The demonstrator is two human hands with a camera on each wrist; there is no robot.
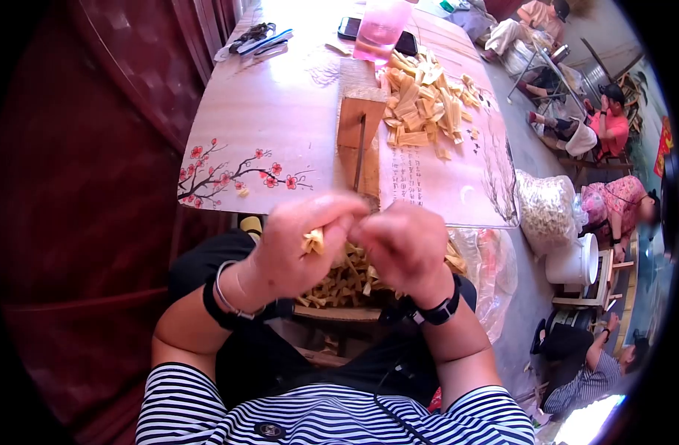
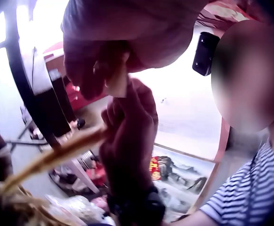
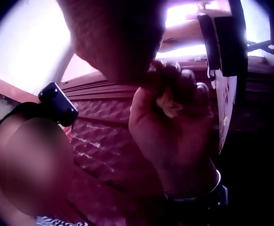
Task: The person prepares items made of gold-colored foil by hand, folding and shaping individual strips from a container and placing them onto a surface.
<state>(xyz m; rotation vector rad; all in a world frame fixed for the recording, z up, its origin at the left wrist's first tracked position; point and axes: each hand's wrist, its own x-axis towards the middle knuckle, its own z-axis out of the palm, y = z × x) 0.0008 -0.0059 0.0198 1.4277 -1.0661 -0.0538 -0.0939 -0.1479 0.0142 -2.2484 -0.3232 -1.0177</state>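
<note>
My left hand [image 1: 291, 241] grips a pale yellow folded strip [image 1: 313, 240], whose split end pokes out of the curled fingers. In the right wrist view the same folded strip [image 3: 169, 104] shows against the left palm. My right hand [image 1: 408, 248] is curled, its thumb and fingertips right at the left fingertips. From its curled fingers a long yellow strip [image 2: 57, 157] runs down in the left wrist view, blurred. Below both hands lies a heap of similar folded pieces [image 1: 343, 285] on a board at the lap.
A wooden block stand [image 1: 360, 119] with a dark rod sits at the table edge. Beside it lies a pile of flat yellow strips [image 1: 421, 104]. A pink cup [image 1: 380, 33], a phone [image 1: 348, 28] and pens [image 1: 265, 43] stand farther back. Several people sit at right, near a white bucket [image 1: 573, 259].
</note>
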